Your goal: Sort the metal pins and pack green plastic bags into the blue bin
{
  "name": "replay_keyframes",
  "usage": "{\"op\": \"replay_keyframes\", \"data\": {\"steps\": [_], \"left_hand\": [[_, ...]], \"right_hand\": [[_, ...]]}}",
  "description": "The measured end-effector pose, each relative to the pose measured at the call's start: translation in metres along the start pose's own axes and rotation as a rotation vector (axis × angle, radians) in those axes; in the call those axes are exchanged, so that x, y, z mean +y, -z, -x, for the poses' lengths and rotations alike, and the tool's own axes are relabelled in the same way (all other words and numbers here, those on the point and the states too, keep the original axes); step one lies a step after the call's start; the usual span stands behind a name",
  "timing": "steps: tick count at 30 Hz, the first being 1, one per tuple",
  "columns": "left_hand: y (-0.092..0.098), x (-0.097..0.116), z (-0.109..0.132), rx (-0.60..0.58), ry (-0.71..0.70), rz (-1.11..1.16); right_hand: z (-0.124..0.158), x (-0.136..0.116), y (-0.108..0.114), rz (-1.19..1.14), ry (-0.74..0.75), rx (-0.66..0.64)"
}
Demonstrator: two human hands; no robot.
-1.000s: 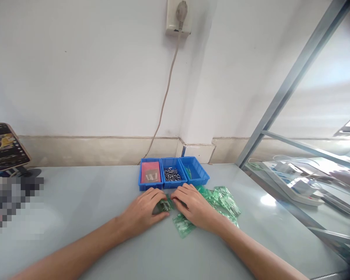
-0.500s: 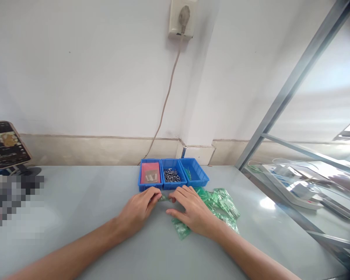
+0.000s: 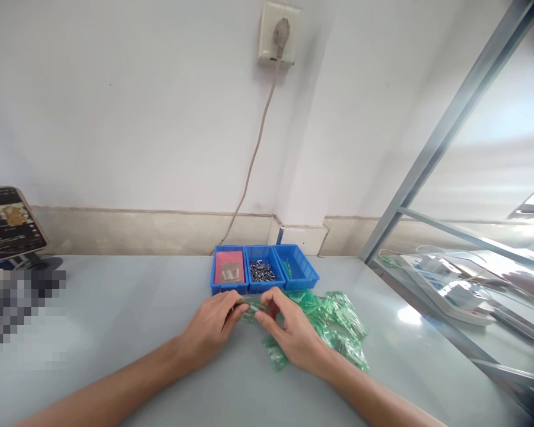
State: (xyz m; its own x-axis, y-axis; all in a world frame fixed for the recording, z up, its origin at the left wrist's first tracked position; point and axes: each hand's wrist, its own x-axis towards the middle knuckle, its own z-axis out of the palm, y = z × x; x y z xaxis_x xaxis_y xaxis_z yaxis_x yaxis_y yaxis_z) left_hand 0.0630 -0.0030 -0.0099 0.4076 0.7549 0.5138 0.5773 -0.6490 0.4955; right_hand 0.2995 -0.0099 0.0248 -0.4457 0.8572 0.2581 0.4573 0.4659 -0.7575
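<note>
Between my two hands is a small clear green plastic bag (image 3: 250,309) with small pieces inside that I cannot make out. My left hand (image 3: 213,323) pinches its left end between thumb and fingers. At its right end, my right hand (image 3: 291,329) closes thumb and fingertips on it. To the right, partly behind my right hand, lies a pile of similar green bags (image 3: 345,314). Just beyond my hands stand three joined blue bins: the left bin (image 3: 212,279) holds a pink piece and a clear packet, the middle bin (image 3: 261,289) small metal screws, the right bin (image 3: 305,276) a few green slips.
A phone on a stand (image 3: 15,222) stands at the far left of the grey table (image 3: 137,308). A metal frame (image 3: 427,160) with a shelf of white devices (image 3: 449,290) borders the right. A cable (image 3: 258,142) hangs down the wall from a socket.
My right hand's fingers have closed from a loose spread onto the right end of the small bag, which now shows more between my hands. My left hand keeps its pinch.
</note>
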Motion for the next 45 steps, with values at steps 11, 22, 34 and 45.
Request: {"op": "replay_keyframes", "data": {"steps": [11, 22, 34, 45], "left_hand": [[0.0013, 0.0035, -0.0019, -0.033, 0.129, 0.028], [-0.0017, -0.0004, -0.0004, 0.002, 0.030, -0.057], [0.0024, 0.0041, -0.0010, 0.006, 0.039, -0.027], [0.0013, 0.0017, 0.0001, -0.041, -0.006, 0.045]], "right_hand": [[-0.0039, 0.0049, -0.0047, -0.226, -0.057, 0.028], [-0.0040, 0.0059, -0.0063, -0.234, -0.062, 0.051], [-0.0039, 0.0035, -0.0036, -0.184, -0.034, 0.058], [-0.0024, 0.0015, -0.0055, -0.093, -0.007, 0.034]]}}
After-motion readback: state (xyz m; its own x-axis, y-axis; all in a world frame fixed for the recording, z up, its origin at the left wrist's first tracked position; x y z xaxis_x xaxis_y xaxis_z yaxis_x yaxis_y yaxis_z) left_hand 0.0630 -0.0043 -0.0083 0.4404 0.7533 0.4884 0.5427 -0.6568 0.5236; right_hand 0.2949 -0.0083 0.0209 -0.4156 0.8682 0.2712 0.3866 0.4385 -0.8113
